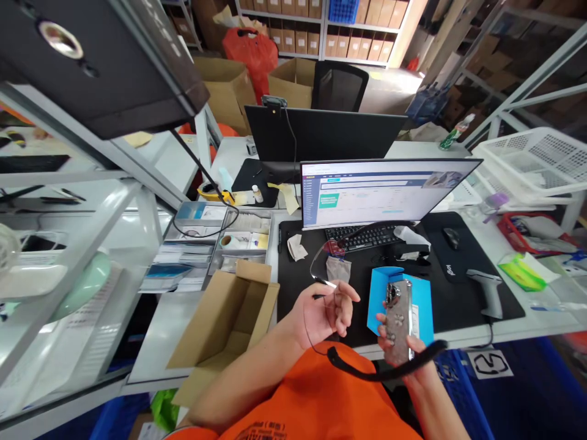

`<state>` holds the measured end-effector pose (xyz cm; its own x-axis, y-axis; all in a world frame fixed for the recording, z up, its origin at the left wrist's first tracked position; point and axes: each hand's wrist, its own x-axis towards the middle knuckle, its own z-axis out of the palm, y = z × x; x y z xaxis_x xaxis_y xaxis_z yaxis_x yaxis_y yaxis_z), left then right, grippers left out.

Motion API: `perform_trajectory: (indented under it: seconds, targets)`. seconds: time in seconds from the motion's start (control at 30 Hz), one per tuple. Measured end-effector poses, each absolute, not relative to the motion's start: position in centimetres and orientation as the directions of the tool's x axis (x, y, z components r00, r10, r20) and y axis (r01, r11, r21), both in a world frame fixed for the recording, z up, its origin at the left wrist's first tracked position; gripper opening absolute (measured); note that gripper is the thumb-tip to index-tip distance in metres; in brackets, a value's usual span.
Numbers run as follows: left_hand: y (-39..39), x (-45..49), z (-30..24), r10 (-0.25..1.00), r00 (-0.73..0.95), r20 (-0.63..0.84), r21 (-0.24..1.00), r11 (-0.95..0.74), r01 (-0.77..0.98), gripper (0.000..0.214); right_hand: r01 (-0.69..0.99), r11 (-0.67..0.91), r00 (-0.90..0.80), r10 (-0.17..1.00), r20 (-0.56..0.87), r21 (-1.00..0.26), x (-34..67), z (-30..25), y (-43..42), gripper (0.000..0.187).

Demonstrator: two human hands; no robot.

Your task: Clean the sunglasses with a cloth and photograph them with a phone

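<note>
We hold the phone case (pixel 398 321) upright in our right hand (pixel 409 356), near the table's front edge, with the fingers wrapped around its lower half. It stands in front of a blue card sleeve (pixel 422 304). Our left hand (pixel 324 313) is just to the left with its fingers loosely curled. A clear plastic film (pixel 321 272) sits at the fingertips, but we cannot tell whether we pinch it. We judge the grip sound if we keep to the case's edges, off the clear back and the camera ring, and keep the thin cord at our left wrist away from it.

Far off, the room is lined with shelving full of cartons (pixel 321 30). The white table (pixel 160 330) carries a black desk mat (pixel 463 287), a lit monitor (pixel 385 190) at its far side and an open cardboard box (pixel 224 318) at near left. A white basket (pixel 532 153) stands at far right. On the mat lie a keyboard (pixel 362 236), a barcode scanner (pixel 488 290) and a mouse (pixel 452 238).
</note>
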<state>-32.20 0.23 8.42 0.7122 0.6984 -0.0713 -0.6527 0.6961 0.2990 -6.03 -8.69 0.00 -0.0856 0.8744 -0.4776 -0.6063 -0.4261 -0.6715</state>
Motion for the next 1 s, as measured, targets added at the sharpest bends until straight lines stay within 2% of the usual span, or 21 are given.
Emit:
perform_trajectory:
  seconds: [0.13, 0.3, 0.47, 0.53, 0.67, 0.8, 0.9, 1.0]
  targets:
    - [-0.4, -31.9, 8.6, 0.719, 0.686, -0.114, 0.331, 0.678, -0.656, 0.037, -0.573, -0.374, -0.057, 0.906, -0.419, -0.729, -5.4, 0.7, -8.2, 0.08]
    - [-0.8, -32.1, 9.0, 0.721, 0.684, -0.106, 0.309, 0.678, -0.667, 0.036, -0.506, -0.397, -0.096, 0.908, -0.407, -0.766, -7.1, 2.5, -7.9, 0.096]
    - [-1.0, -32.4, 9.5, 0.711, 0.7, -0.066, 0.293, 0.685, -0.667, 0.038, -0.694, -0.433, -0.195, 0.882, -0.429, -0.575, -7.1, 2.8, -7.6, 0.099]
    - [-1.1, -32.4, 9.5, 0.709, 0.702, -0.063, 0.277, 0.688, -0.67, 0.039, -0.711, -0.44, -0.188, 0.871, -0.454, -0.549, -6.7, 3.1, -7.8, 0.097]
    - [-1.1, -32.2, 9.2, 0.701, 0.712, -0.039, 0.241, 0.698, -0.675, 0.039, -0.62, -0.377, -0.001, 0.878, -0.479, -0.688, -6.2, 4.9, -8.7, 0.087]
    - [-0.9, -32.0, 9.2, 0.685, 0.729, -0.007, 0.204, 0.715, -0.669, 0.039, -0.424, -0.249, 0.199, 0.912, -0.358, -0.87, -6.0, 6.6, -9.4, 0.083]
    - [-1.0, -32.1, 9.5, 0.675, 0.738, 0.008, 0.172, 0.726, -0.666, 0.038, -0.353, -0.177, 0.269, 0.921, -0.281, -0.919, -6.0, 7.7, -9.5, 0.089]
    - [-1.2, -32.1, 9.7, 0.678, 0.735, 0.032, 0.142, 0.724, -0.675, 0.039, -0.331, -0.156, 0.254, 0.935, -0.248, -0.93, -6.9, 9.0, -9.2, 0.091]
